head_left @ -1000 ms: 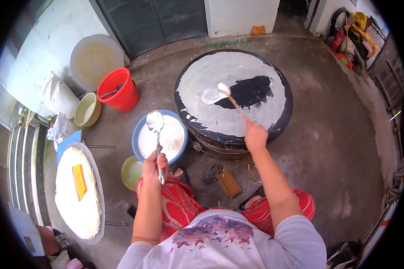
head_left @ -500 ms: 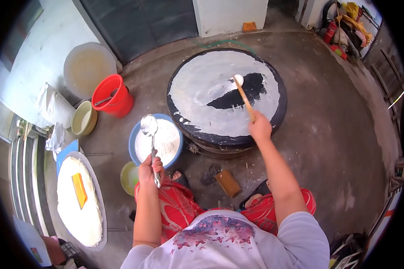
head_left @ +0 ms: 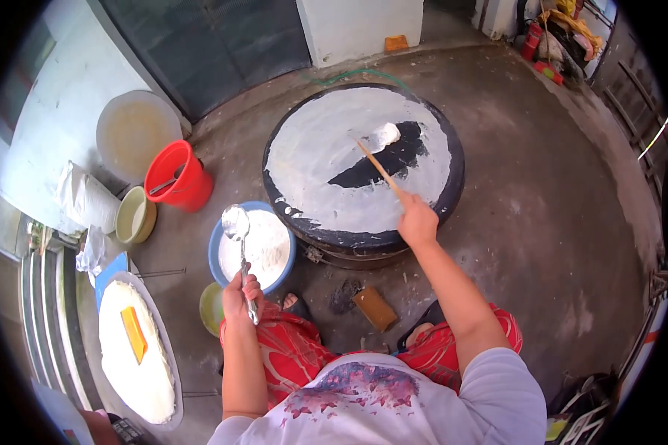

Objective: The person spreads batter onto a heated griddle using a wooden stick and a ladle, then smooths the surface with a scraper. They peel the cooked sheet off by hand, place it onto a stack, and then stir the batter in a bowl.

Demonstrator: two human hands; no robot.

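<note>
My right hand (head_left: 418,221) is closed round a thin wooden stick (head_left: 381,167) held over a large round black griddle (head_left: 456,167). A thin layer of white batter (head_left: 312,156) covers much of the griddle, with a dark bare patch in its middle. The stick's far end lies over the layer, left of a thick white lump of batter (head_left: 387,133) at the patch's upper edge. My left hand (head_left: 242,297) grips a large metal spoon (head_left: 237,222), its bowl smeared white, over the left side of a blue basin (head_left: 292,256) of white batter.
Left of the basin stand a red bucket (head_left: 189,189) and an olive bowl (head_left: 147,222). A round tray (head_left: 174,371) bears a white stack with a yellow scraper (head_left: 133,334) on top. A brick (head_left: 375,308) lies between my feet.
The stick's far end has moved left, from the white lump to the layer beside it. The lump shows more fully. My left hand still holds the spoon near the basin; the view has shifted slightly.
</note>
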